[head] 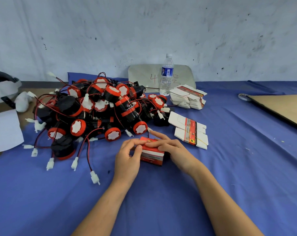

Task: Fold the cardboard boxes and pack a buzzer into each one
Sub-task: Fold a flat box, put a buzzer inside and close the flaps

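- The fingers (135, 143) of the left hand (128, 155) are curled round the left end of the box (152, 156), with the thumb on its near face, pinching it.
- The right hand (172, 148) lies over the top, its fingers nearly straight and pressing down on the red lid flap. It grips nothing, and the forefinger juts past the far edge.
- This looks to me like the closing step. The left should hold the end steady while the right slides flat along the flap, so the tuck goes in square rather than creased. Whether a buzzer is inside I cannot tell.
- The box sits on the blue-covered desk (161, 193), straight in front of the person. Its long axis runs left to right, the right end a touch nearer, and the printed long side faces the person.
- Just beyond it is the heap of buzzers (96, 108), and to the right lie bundles of flat blanks (190, 132).
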`<move>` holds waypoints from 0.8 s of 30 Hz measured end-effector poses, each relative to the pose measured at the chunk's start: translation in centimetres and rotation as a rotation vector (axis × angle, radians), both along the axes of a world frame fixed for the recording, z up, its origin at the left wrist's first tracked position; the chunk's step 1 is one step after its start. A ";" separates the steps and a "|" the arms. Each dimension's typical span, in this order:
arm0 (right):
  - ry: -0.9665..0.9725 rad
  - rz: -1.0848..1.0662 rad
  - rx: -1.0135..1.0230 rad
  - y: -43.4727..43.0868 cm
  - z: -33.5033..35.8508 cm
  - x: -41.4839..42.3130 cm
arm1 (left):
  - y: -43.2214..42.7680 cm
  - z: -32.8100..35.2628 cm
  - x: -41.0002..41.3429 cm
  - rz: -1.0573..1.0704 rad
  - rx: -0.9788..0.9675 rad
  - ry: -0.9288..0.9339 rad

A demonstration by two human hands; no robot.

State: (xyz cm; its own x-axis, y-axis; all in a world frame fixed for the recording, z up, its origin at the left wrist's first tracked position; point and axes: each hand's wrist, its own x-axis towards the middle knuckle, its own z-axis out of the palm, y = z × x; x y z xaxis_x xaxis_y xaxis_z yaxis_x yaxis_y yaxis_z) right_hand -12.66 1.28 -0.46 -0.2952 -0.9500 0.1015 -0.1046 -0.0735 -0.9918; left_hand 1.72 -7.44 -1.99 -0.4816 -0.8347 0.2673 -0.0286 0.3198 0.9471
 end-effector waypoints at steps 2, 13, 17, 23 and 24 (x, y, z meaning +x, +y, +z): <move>-0.014 0.025 0.015 -0.1 -0.1 -0.2 | 0.0 0.1 0.0 -0.002 -0.012 -0.007; -0.041 0.119 0.054 0.2 -0.4 -0.8 | -0.1 -0.1 -0.3 0.020 -0.034 -0.044; -0.031 0.108 0.077 0.3 -0.1 -0.6 | -0.1 -0.1 -0.3 0.025 -0.030 -0.054; -0.042 0.105 0.118 0.5 0.7 -0.5 | -0.3 0.6 -0.6 0.027 0.127 -0.059; -0.051 0.112 0.132 0.5 0.8 -0.5 | -0.3 0.8 -0.6 0.019 0.159 -0.057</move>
State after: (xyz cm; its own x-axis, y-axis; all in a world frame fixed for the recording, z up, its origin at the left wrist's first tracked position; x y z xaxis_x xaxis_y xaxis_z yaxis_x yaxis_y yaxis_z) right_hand -13.12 1.76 0.35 -0.1886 -0.9813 -0.0386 -0.0523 0.0493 -0.9974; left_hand 1.12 -7.78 -1.16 -0.4762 -0.8732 0.1040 -0.0879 0.1649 0.9824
